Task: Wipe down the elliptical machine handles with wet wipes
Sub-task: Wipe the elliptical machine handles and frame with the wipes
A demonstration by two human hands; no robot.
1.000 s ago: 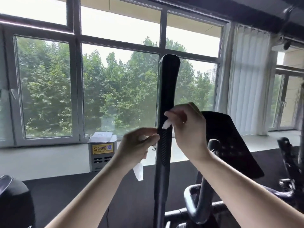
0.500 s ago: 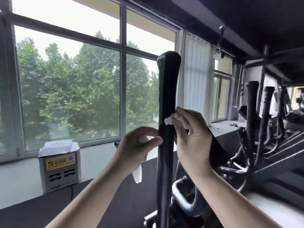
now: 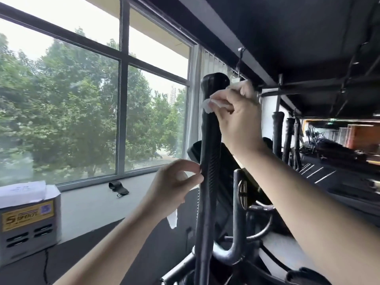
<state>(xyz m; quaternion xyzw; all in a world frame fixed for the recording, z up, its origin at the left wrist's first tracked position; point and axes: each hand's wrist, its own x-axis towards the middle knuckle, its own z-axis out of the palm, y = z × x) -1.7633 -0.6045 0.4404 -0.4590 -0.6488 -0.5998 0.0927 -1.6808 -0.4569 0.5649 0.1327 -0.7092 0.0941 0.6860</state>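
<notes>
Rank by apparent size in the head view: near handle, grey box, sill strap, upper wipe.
1-2. near handle and grey box: unsure; handle far longer, box wider, handle nearer.
3-4. sill strap and upper wipe: alike; wipe partly hidden.

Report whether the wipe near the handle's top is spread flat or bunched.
Bunched: the wipe shows as a crumpled wad held to the handle by the right hand.
</notes>
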